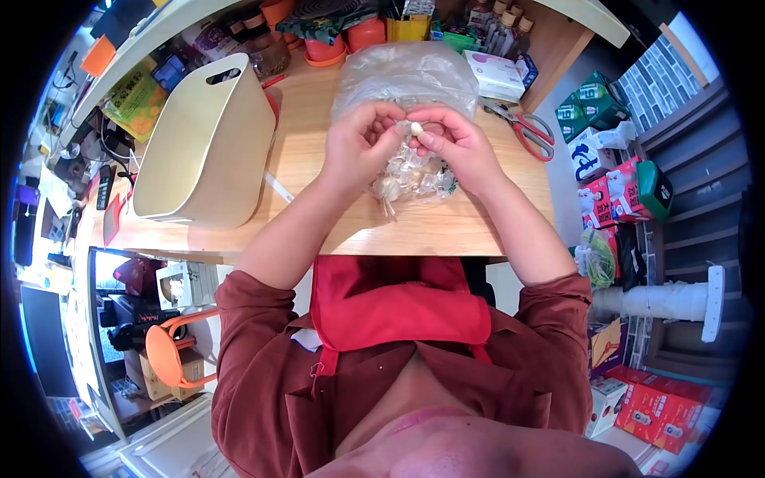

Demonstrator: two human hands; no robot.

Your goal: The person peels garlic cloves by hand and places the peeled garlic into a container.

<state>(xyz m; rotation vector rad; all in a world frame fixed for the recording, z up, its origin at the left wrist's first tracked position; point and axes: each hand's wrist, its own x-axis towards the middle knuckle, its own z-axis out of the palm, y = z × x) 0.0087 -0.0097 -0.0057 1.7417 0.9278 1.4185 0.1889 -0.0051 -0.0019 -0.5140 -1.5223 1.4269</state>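
A small pale garlic clove (416,128) is pinched between the fingertips of both hands, above the middle of the desk. My left hand (365,143) has its thumb and fingers closed at the clove's left side. From the right, my right hand (460,147) grips it with thumb and forefinger. Beneath the hands lies a pile of papery garlic skins (412,177), with a whitish garlic bulb (387,188) at its near left. A clear plastic bag (408,70) spreads behind the hands and partly under the pile.
A cream plastic bin (195,147) stands on the desk at left. Red-handled scissors (527,131) lie at right, near a white box (492,76). Orange pots (323,48) and bottles (504,32) line the back. Packaged goods (617,195) sit beyond the right edge.
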